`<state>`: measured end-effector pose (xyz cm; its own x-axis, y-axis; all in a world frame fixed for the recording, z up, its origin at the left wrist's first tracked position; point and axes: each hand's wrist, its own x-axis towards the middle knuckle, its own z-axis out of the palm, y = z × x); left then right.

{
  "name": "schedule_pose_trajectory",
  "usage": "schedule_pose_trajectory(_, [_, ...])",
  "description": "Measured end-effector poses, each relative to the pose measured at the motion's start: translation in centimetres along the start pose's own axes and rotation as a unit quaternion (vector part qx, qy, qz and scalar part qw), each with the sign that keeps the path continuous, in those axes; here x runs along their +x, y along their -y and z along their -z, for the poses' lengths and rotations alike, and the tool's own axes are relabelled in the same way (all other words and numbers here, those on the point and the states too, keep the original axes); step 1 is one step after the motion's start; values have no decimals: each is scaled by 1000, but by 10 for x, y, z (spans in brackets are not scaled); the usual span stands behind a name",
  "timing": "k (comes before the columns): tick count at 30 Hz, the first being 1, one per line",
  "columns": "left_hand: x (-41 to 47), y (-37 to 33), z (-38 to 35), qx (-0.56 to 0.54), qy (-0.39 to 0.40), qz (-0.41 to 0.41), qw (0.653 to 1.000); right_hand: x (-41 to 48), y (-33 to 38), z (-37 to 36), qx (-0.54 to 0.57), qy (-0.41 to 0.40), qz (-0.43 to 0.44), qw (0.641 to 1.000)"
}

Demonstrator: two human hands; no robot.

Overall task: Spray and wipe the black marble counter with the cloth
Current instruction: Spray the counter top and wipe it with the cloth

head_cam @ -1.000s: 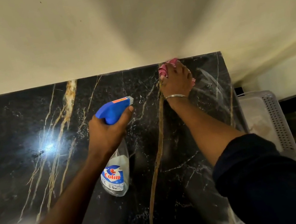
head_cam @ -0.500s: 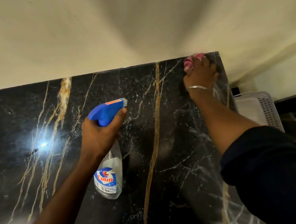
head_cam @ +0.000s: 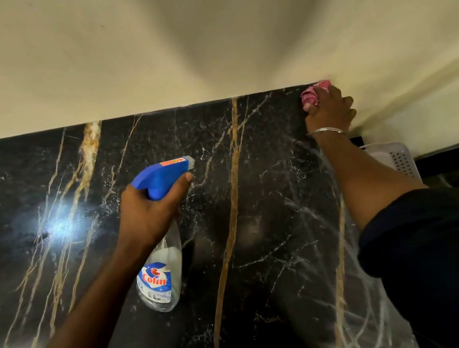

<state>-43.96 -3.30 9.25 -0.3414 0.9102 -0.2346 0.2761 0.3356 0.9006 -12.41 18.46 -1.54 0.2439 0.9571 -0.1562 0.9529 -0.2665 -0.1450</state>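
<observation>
Right hand [head_cam: 328,113] grips cloth [head_cam: 315,94] at counter [head_cam: 44,188] corner; left hand [head_cam: 150,213] grips spray bottle [head_cam: 163,259]. Risk: cloth snags the wall beside it, corner stays unwiped.

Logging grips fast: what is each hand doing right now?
Left hand: grips the spray bottle.
Right hand: grips the pink cloth at the counter's far corner.

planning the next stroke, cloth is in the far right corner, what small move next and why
Probably pull the right hand and cloth back toward the near edge along the counter's right side. The cloth is against the wall at the corner, and pale streaks show on the marble nearer the body. The spray bottle in the left hand sits clear of it.
</observation>
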Motion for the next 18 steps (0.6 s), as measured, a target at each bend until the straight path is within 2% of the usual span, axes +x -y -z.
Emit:
schedule_pose_trajectory(3, [-2, -1, 0, -1, 3, -3, 1000, -20, 33, -6, 5, 15, 24, 1000])
schedule_pose_trajectory(7, [-5, -1, -1, 8, 5, -22, 1000, -54, 59, -18, -34, 43, 223, 973])
schedule_pose_trajectory(10, [-9, -2, 1, 9, 1, -32, 999, -54, 30, -14, -50, 44, 328, 942])
schedule_pose_trajectory(12, [-12, -3, 3, 7, 3, -32, 999, -45, -1, -11, -40, 20, 290, 956])
schedule_pose_trajectory(14, [-15, -2, 5, 5, 3, -28, 1000, -41, -22, -7, -18, 3, 175, 984])
schedule_pose_trajectory(16, [-18, -2, 7, 4, 3, -29, 1000, -44, -19, -5, -2, 4, 64, 998])
schedule_pose_trajectory(18, [-22, -2, 7, 0, 4, -33, 999, -53, 1, -6, 7, 9, 11, 1000])
